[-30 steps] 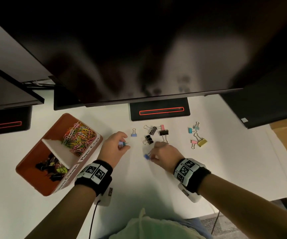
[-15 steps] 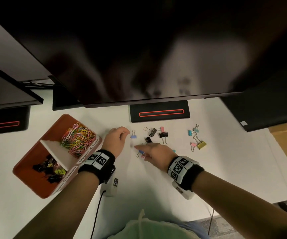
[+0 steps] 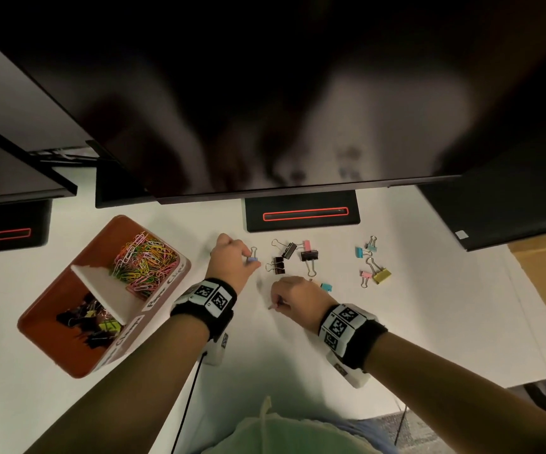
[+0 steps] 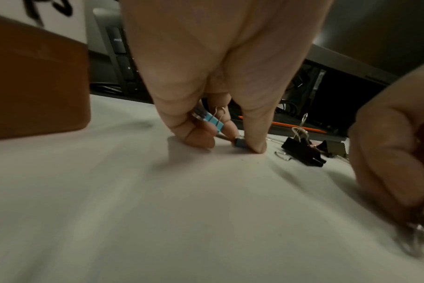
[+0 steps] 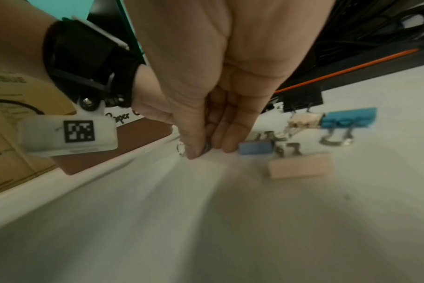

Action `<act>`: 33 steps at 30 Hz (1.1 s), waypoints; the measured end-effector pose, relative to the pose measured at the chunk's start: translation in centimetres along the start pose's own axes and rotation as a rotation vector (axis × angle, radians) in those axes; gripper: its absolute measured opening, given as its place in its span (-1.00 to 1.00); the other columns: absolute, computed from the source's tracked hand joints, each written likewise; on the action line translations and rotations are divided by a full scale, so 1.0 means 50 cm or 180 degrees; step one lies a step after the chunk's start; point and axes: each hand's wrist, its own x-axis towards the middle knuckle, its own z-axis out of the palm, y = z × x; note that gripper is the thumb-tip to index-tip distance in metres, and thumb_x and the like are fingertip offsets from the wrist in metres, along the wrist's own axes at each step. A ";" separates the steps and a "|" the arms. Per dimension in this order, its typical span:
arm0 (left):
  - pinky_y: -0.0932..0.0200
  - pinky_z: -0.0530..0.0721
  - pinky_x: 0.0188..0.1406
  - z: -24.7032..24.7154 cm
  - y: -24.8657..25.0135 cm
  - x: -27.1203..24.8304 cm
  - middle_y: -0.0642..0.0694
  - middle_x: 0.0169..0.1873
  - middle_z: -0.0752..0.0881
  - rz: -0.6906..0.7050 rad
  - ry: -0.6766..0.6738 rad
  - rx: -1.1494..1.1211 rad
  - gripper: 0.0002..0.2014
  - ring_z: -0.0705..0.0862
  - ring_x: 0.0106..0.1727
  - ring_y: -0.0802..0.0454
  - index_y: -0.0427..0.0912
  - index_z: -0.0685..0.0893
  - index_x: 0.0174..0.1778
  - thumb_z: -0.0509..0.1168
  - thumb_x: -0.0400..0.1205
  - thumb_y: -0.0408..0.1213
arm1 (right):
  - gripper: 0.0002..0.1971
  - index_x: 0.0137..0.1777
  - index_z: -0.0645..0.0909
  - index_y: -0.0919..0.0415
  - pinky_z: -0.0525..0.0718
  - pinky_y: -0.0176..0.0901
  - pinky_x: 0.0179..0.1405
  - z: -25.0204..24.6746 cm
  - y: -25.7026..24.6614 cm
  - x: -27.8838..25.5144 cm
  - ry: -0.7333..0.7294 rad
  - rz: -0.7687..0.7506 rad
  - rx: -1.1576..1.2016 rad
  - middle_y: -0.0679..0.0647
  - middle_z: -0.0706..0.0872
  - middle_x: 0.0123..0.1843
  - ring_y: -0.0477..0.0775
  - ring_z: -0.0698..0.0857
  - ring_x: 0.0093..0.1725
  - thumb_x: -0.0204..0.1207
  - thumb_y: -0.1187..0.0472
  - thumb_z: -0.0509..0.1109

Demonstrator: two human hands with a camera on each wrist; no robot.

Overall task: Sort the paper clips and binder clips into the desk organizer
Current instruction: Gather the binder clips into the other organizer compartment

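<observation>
The orange desk organizer (image 3: 45, 309) lies at the left, with coloured paper clips (image 3: 143, 260) in its far compartment and binder clips (image 3: 91, 322) in the near one. My left hand (image 3: 252, 262) keeps a light blue binder clip (image 4: 212, 120) in its curled fingers. Its thumb and a finger pinch a second bluish clip (image 4: 240, 142) on the table. My right hand (image 3: 276, 304) pinches the wire loop (image 5: 181, 149) of a small clip against the table. A blue binder clip (image 5: 254, 147) sits just behind those fingertips.
Black binder clips (image 3: 278, 265) and a teal one (image 3: 326, 286) lie between and beyond my hands. More pastel clips (image 3: 382, 275) lie further right. A monitor stand base (image 3: 302, 213) lies behind them, under a big dark screen (image 3: 265, 93). The table edge (image 3: 461, 388) is near.
My left hand, still holding the light blue clip, has reached forward and right to the bluish clip. My right hand has closed its fingers and drawn back a little.
</observation>
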 end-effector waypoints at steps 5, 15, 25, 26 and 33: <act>0.26 0.46 0.00 -0.002 -0.011 0.004 -0.14 0.04 0.49 -0.0030 -0.0103 0.0137 -0.84 0.54 -0.06 -0.02 -0.20 0.66 -0.11 0.41 0.46 -0.25 | -0.50 0.44 0.36 0.03 0.58 -0.14 0.03 -0.044 0.013 -0.013 0.0375 0.0175 0.0198 0.12 0.66 0.12 0.11 0.64 0.02 0.52 0.28 0.34; 0.29 0.52 -0.37 -0.071 -0.018 -0.105 0.06 -0.42 0.60 0.0134 -0.0187 -0.0517 -0.87 0.59 -0.38 0.14 -0.08 0.60 -0.23 0.44 0.45 -0.30 | -0.84 0.06 0.62 0.27 0.64 0.08 0.04 -0.045 -0.002 0.043 0.0122 0.0240 -0.0262 0.23 0.61 0.05 0.26 0.65 -0.01 0.53 0.28 0.28; 0.36 0.54 -0.22 -0.303 -0.170 -0.276 -0.01 -0.10 0.67 -0.0380 0.0861 -0.1049 -0.81 0.64 -0.13 0.18 -0.06 0.61 -0.06 0.38 0.49 -0.40 | -0.79 0.13 0.67 0.23 0.60 -0.08 0.11 -0.016 -0.254 0.057 0.0188 -0.1202 0.0057 0.22 0.64 0.11 0.19 0.66 0.03 0.51 0.28 0.38; 0.29 0.59 -0.20 -0.318 -0.199 -0.281 -0.05 -0.09 0.68 -0.0572 0.0984 -0.1161 -0.81 0.65 -0.15 0.16 -0.07 0.61 -0.05 0.36 0.50 -0.41 | -0.77 0.14 0.67 0.23 0.58 -0.08 0.12 -0.008 -0.298 0.073 0.0186 -0.1377 0.0041 0.22 0.64 0.14 0.19 0.65 0.07 0.50 0.28 0.38; -0.01 0.58 0.24 -0.359 -0.269 -0.293 -0.07 0.09 0.71 -0.1024 0.0752 -0.2050 -0.62 0.67 0.12 0.01 0.01 0.62 0.16 0.16 0.59 0.16 | -0.57 0.30 0.48 0.18 0.60 0.08 0.24 0.046 -0.480 0.154 0.0176 -0.1362 -0.0337 0.20 0.61 0.27 0.21 0.54 0.31 0.45 0.14 0.43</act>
